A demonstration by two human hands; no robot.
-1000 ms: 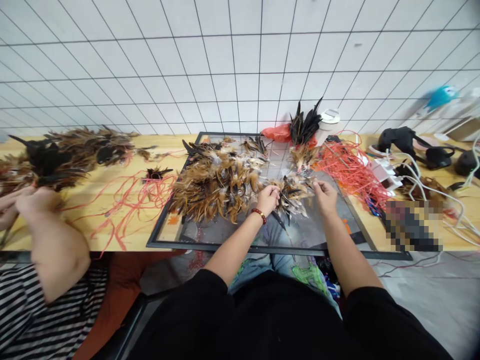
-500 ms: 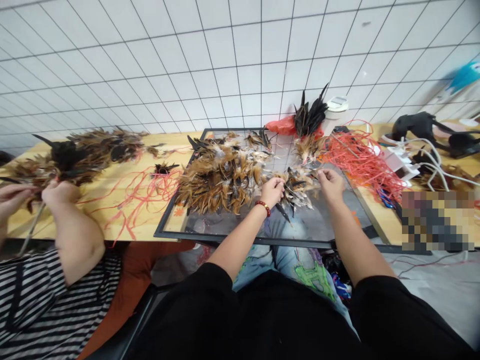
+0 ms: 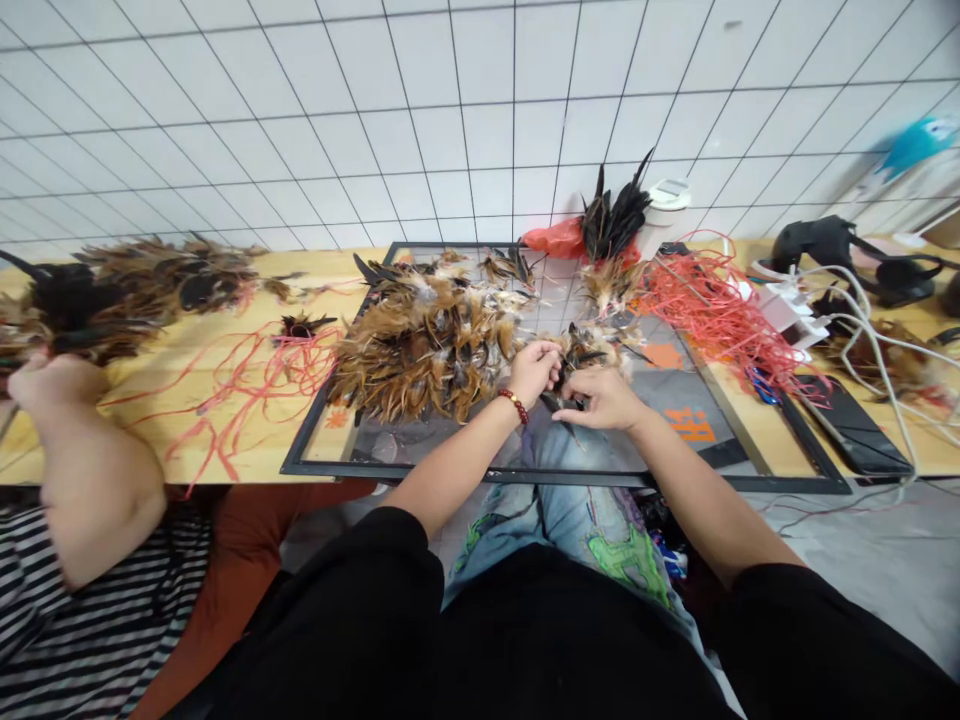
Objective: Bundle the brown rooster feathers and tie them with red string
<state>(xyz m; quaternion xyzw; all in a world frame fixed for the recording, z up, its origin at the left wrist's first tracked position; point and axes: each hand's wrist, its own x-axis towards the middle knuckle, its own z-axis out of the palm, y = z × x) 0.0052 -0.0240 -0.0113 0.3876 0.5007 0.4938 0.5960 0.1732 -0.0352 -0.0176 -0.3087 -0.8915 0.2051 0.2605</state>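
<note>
Evidently the grip is centred on the small pile of black, brown and cream feathers (image 3: 604, 340), right of the middle of the frame. At its left edge the person's left hand (image 3: 535, 370), wearing a dark red bead bracelet (image 3: 514, 405) at the wrist, has its fingers curled inward; I cannot tell whether the tips pinch a feather. Against the pile's near side the right hand (image 3: 602, 397) stands half unfolded, thumb apart from bent fingers, with nothing visibly held.

The step in hand, I judge, is fingertip picking among these feathers. The next move would call for a narrow pinch by the right hand while the left stays steady, since light feathers could cling or scatter.

Both hands work over a transparent, black-rimmed panel (image 3: 337, 469), laid on a pale wooden table (image 3: 322, 270). Its near rim crosses the lower middle of the frame, beneath both forearms. To the left, a broad heap of golden-brown feathers (image 3: 427, 345) crowds the left hand. Beyond the pile, toward upper centre, lies a small tan feather bunch (image 3: 609, 287).

Open room is best right of the right hand, around the orange printed mark (image 3: 688, 425). Farther right, a tangle of thin red strips (image 3: 712, 325) overlaps the rim and limits sideways travel. At far left, a co-worker's hand (image 3: 56, 382) is well apart.
</note>
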